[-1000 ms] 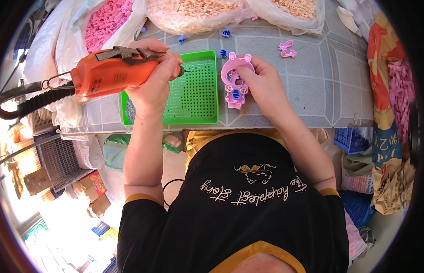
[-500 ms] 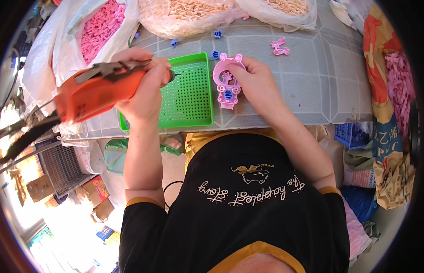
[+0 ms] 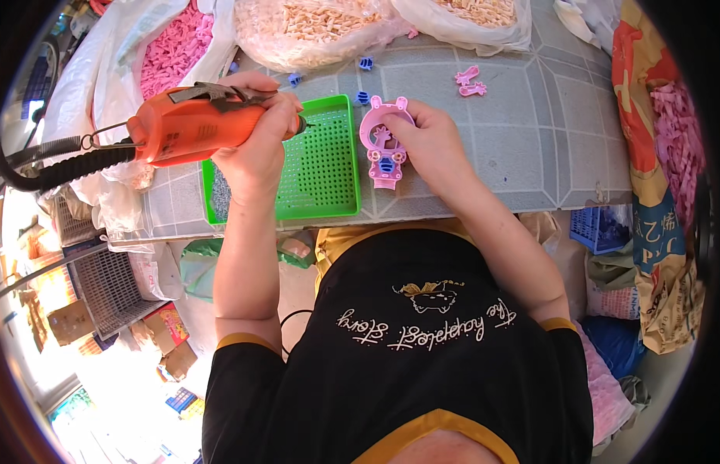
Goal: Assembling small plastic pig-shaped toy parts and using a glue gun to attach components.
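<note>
My left hand (image 3: pixel 255 143) is closed around the orange driver (image 3: pixel 197 127), its tip hanging over the top right corner of the green tray (image 3: pixel 325 174) and not yet on the work. My right hand (image 3: pixel 429 143) pins the pink toy (image 3: pixel 382 147) flat on the table (image 3: pixel 530 147), just right of the tray, fingers wrapped over its right edge. The toy's shell looks put together, with a blue piece low on its face; whether any screws are in, I cannot tell at this size. Judging by the raised driver, the fastening is unfinished. Two small pink parts (image 3: pixel 470 80) and a few blue bits (image 3: pixel 365 63) lie loose farther back, so more pieces wait.
</note>
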`<action>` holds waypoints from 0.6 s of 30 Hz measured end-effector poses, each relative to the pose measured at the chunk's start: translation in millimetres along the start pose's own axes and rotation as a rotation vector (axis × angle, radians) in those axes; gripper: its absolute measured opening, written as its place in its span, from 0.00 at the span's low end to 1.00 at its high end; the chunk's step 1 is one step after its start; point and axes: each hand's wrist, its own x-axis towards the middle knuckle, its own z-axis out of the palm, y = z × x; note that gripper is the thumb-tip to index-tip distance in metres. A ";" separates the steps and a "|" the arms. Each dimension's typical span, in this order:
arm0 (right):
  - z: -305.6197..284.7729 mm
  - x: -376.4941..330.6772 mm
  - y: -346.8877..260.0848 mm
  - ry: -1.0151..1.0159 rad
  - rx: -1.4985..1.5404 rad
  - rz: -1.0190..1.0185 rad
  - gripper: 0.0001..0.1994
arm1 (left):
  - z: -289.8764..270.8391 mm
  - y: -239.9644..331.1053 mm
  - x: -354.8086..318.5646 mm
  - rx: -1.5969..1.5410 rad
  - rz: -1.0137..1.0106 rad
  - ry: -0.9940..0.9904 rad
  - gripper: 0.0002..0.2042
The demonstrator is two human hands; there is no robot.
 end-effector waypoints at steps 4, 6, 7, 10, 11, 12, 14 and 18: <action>-1.0 2.0 0.2 -0.016 -0.019 0.010 0.09 | -3.2 -3.4 2.2 0.006 -0.016 0.003 0.13; -0.6 5.1 0.7 -0.012 -0.019 0.008 0.09 | -8.2 -9.8 4.5 -0.063 0.000 0.007 0.14; -0.1 7.5 1.8 0.000 0.001 0.001 0.10 | -7.8 -10.7 6.3 -0.065 0.002 0.006 0.14; -0.9 12.0 2.2 0.009 0.008 -0.019 0.10 | -4.8 -9.4 10.0 -0.131 0.012 -0.001 0.13; -1.7 13.6 -0.2 0.007 -0.005 -0.034 0.10 | -3.3 -5.4 10.7 -0.058 -0.004 -0.007 0.14; -3.7 11.0 -0.3 0.019 -0.008 -0.048 0.10 | 0.0 -1.0 9.7 0.008 -0.017 -0.020 0.15; -4.0 7.0 -3.0 -0.031 0.058 0.046 0.10 | -3.9 2.3 5.1 0.058 -0.098 0.076 0.16; -5.1 15.4 7.1 -0.005 -0.093 0.018 0.10 | 12.0 16.1 10.5 0.092 0.075 0.082 0.15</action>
